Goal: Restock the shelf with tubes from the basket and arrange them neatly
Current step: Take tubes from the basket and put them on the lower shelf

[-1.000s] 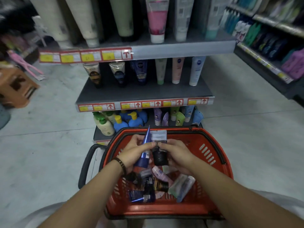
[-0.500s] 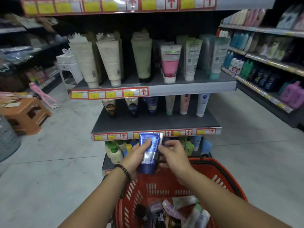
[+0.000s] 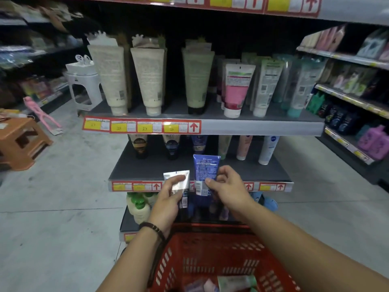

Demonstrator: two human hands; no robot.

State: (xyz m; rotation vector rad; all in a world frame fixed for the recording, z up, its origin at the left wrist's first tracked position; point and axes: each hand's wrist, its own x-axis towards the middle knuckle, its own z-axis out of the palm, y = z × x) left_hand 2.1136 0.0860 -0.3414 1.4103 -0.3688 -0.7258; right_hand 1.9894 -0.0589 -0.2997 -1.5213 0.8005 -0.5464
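Placing step: right hand point(image 3: 228, 187) pinches blue tube point(image 3: 205, 175), left hand point(image 3: 168, 197) grips silver tube point(image 3: 177, 182) (both before middle shelf point(image 3: 147, 167)); next, stand them upright.

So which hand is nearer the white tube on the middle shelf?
Right. The right hand sits below and left of the white tube, holding a blue tube; the left hand is farther left.

An orange stool point(image 3: 20, 142) stands on the floor beside a white stool point(image 3: 84, 85).
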